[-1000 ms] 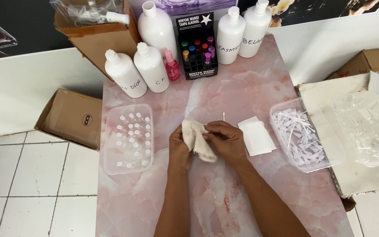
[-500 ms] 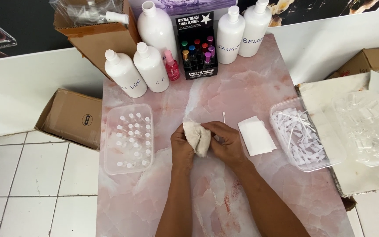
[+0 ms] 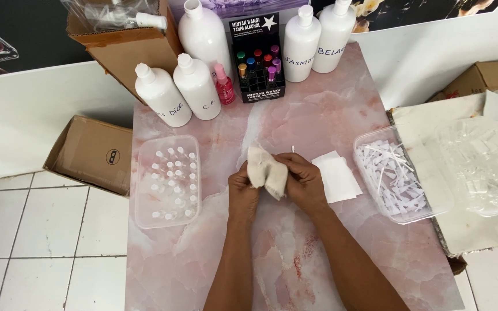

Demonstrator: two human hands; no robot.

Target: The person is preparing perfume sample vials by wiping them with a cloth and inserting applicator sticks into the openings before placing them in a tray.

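Cream cloth sits bunched at mid-table between both hands — left hand grips its lower-left side, right hand pinches the right edge. Long axis slants upper-left to lower-right; both hands touch it, neither nearer.

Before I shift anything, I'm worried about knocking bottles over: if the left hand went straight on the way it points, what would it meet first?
The left hand points up the table. Past the cloth it holds, bare marble follows, then probably the black rack of small vials; depth is unclear.
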